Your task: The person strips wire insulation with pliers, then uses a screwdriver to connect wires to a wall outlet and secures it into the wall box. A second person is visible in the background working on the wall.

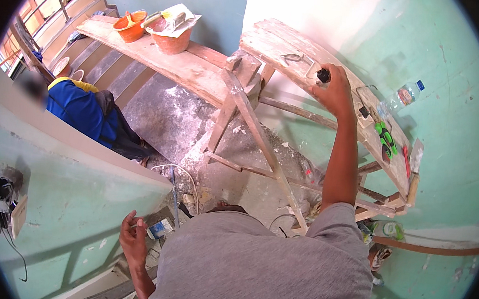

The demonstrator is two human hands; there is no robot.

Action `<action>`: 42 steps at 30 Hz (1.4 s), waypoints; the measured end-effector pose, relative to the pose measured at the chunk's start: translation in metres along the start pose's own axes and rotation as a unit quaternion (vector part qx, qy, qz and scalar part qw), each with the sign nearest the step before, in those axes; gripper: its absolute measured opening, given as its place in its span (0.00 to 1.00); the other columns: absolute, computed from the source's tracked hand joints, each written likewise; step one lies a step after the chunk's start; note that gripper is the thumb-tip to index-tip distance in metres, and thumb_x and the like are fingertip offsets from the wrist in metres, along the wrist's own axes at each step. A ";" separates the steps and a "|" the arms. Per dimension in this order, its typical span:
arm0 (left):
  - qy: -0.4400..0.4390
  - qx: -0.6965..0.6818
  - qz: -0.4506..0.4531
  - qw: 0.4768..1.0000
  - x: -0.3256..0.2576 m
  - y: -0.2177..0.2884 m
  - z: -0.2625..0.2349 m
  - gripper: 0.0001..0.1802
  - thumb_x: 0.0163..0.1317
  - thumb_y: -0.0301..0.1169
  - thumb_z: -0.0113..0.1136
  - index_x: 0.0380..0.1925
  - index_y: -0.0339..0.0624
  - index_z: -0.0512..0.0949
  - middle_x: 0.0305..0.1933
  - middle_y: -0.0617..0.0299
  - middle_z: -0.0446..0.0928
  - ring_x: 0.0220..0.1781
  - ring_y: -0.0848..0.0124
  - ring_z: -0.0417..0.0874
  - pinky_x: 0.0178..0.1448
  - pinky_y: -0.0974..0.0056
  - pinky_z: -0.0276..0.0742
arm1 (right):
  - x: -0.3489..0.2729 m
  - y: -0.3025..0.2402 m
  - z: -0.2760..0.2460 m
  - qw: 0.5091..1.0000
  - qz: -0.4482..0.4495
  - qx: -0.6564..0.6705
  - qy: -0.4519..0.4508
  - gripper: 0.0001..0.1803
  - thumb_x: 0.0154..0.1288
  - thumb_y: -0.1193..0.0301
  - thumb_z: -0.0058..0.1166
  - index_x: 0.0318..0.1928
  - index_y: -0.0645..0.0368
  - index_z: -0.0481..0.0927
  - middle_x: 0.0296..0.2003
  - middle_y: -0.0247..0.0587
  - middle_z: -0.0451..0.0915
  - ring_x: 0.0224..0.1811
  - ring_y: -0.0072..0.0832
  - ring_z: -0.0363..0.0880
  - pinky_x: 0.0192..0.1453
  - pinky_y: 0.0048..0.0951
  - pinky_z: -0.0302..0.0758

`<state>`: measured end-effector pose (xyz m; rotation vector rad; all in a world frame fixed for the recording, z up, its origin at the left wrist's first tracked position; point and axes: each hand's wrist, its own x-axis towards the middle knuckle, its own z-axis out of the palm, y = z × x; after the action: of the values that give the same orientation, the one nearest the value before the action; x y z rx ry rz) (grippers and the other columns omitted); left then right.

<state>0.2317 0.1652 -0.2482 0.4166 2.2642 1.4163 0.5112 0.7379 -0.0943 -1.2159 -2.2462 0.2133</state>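
My right hand (334, 92) reaches out to the top of a paint-stained wooden trestle plank (281, 43) and grips a small black round object (324, 76) lying on it. Beside it on the plank sit a white switch plate (312, 70) and a bent wire loop (293, 57). My left hand (132, 236) hangs low beside my grey shirt, fingers loosely apart and holding nothing, close to the green half wall (77, 204).
Further along the plank lie a green-and-black tool (386, 136), a red-handled tool (406, 160) and a plastic water bottle (404, 96). Two orange buckets (169, 37) stand on a second plank. A person in blue (82, 109) sits by the stairs. Wires hang from a wall box (5, 198).
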 end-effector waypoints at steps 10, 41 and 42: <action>-0.192 -0.143 0.049 0.970 0.024 0.080 0.046 0.39 0.82 0.61 0.46 0.74 0.37 0.71 0.61 0.48 0.80 0.56 0.61 0.86 0.58 0.57 0.83 | -0.117 -0.147 0.020 0.935 -0.233 0.256 -0.078 0.37 0.49 0.78 0.77 0.62 0.55 0.79 0.62 0.43 0.76 0.62 0.38 0.79 0.57 0.35 0.81; -0.255 -0.575 0.044 0.776 -0.010 0.076 0.047 0.44 0.79 0.66 0.34 0.86 0.57 0.47 0.79 0.35 0.64 0.71 0.49 0.78 0.64 0.48 0.87 | -0.214 -0.251 0.089 0.799 -0.288 0.473 -0.233 0.29 0.58 0.68 0.75 0.59 0.62 0.81 0.56 0.51 0.81 0.61 0.46 0.80 0.67 0.45 0.76; -0.190 -0.574 0.020 0.797 -0.022 0.086 0.052 0.41 0.81 0.63 0.34 0.86 0.59 0.47 0.80 0.34 0.63 0.69 0.49 0.80 0.55 0.54 0.92 | -0.214 -0.247 0.088 0.803 -0.293 0.468 -0.224 0.28 0.59 0.68 0.74 0.58 0.62 0.81 0.54 0.51 0.82 0.60 0.46 0.81 0.67 0.46 0.75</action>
<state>0.2791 0.2323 -0.1867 0.2745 0.7919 2.1515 0.3761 0.4341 -0.1572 0.0858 -2.2405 1.2759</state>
